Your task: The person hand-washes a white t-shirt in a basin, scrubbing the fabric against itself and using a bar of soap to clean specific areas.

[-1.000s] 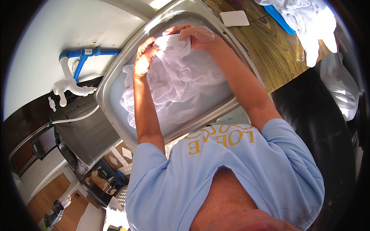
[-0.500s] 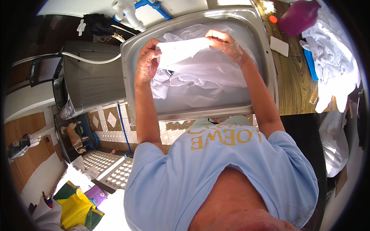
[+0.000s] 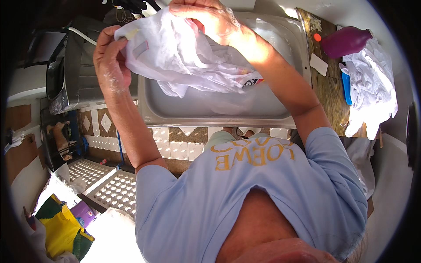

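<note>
Wood counter (image 3: pixel 325 85) right of the right hand (image 3: pixel 212 24): I count one purple bottle (image 3: pixel 346 42), plus one grey basin (image 3: pixel 215 122) below both hands. One white garment (image 3: pixel 180 52) hangs between them, one small patch (image 3: pixel 141 49) just beside the left hand (image 3: pixel 112 65), dark lettering (image 3: pixel 250 82) below the right. Left pinches one edge, fingers nearly closed; right is curled around its top.

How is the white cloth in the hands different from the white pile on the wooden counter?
The white cloth is held up by the left hand and right hand, while the white pile lies on the wooden counter. The white cloth shows a dark print; the white pile shows none that I can see. The white cloth is partly spread; the white pile is bunched. Both are white and wrinkly.
</note>
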### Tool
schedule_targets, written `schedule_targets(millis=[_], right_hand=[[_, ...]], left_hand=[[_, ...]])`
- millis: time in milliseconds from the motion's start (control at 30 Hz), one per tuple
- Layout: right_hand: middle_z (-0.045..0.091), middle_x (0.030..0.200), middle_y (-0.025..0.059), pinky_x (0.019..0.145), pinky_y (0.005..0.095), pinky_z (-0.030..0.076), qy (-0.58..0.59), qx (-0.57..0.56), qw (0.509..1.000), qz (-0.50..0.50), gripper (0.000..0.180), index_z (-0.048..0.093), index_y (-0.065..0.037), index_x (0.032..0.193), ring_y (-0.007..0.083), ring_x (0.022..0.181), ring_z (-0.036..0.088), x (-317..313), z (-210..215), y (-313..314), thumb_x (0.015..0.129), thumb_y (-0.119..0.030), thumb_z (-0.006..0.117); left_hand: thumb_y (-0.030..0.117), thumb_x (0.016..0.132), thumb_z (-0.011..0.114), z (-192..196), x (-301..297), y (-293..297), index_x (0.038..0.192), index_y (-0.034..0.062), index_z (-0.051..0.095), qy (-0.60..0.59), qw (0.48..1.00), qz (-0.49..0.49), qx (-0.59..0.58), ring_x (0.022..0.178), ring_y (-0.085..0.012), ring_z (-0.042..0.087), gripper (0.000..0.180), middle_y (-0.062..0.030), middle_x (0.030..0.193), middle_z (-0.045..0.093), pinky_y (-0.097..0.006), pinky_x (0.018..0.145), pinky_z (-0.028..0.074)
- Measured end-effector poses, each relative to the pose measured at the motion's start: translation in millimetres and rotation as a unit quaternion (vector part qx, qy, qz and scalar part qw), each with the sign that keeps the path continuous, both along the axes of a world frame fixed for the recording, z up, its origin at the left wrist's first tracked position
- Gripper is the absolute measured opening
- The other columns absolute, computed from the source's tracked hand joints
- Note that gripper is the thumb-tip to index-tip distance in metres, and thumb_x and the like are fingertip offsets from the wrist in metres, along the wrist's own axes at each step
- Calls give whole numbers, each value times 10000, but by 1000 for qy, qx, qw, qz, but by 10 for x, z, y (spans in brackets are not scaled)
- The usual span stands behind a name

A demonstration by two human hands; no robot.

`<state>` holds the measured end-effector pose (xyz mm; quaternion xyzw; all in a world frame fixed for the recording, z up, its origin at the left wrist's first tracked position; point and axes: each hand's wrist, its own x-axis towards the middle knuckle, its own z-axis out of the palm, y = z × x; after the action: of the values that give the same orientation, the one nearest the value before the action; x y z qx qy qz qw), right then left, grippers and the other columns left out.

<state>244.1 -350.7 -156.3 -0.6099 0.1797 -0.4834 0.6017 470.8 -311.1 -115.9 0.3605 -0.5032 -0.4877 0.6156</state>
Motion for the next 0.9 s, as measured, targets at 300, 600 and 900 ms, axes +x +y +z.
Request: schedule_targets(millis=[300, 600, 900], right_hand=[[646, 978, 131, 841, 384, 485, 486, -128, 761, -411, 228, 666, -53, 980, 301, 939, 607, -1325, -1942, 98, 816, -208, 625], [640, 936, 92, 737, 364, 494, -88, 230, 846, -474, 224, 630, -61, 880, 215, 885, 613, -1779, -2559, 15, 873, -256, 522], [452, 657, -15, 530, 232, 441, -598, 300, 743, 24, 213, 470, -123, 748, 130, 593, 494, -1629, -2192, -178, 920, -242, 506]], left_hand=[[49, 806, 593, -1728, -220, 170, 1035, 22, 623, -548, 828, 108, -57, 796, -184, 590, 233, -88, 895, 626, -278, 739, 461], [26, 872, 565, -2002, -2182, -75, 1039, -10, 623, -88, 924, -307, 210, 821, -204, 636, 180, -96, 966, 645, -317, 777, 522], [113, 929, 474, -2947, -2933, -475, 1127, -2, 531, 171, 892, -338, 247, 910, -232, 617, 236, -142, 1059, 597, -380, 818, 534]])
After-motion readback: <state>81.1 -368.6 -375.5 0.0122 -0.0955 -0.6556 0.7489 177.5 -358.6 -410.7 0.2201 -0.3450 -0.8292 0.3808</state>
